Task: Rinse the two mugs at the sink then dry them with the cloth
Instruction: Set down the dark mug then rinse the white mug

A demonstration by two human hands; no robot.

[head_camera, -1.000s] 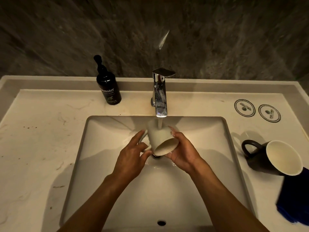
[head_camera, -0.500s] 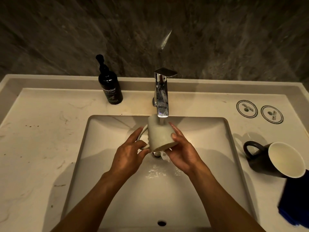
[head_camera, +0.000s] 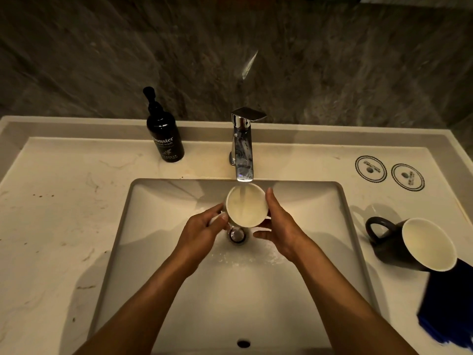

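A white mug (head_camera: 247, 204) is held upright under the chrome faucet (head_camera: 243, 144), and running water falls into its mouth. My left hand (head_camera: 203, 230) grips the mug's handle on its left side. My right hand (head_camera: 279, 228) cups the mug's right wall and underside with fingers curved around it. A dark mug (head_camera: 412, 243) with a pale inside lies tilted on the counter to the right, its rim resting on the blue cloth (head_camera: 446, 307). Both hands are above the white sink basin (head_camera: 158, 226), over the drain (head_camera: 238, 235).
A dark hand-wash pump bottle (head_camera: 165, 135) stands at the back left of the pale marble counter (head_camera: 58, 213). Two round printed coasters (head_camera: 389, 172) lie at the back right. A dark stone wall rises behind the counter.
The white mug was bottom-up under the stream; it is now turned mouth-up, so water runs into it. Both hands stayed on it and shifted their hold.
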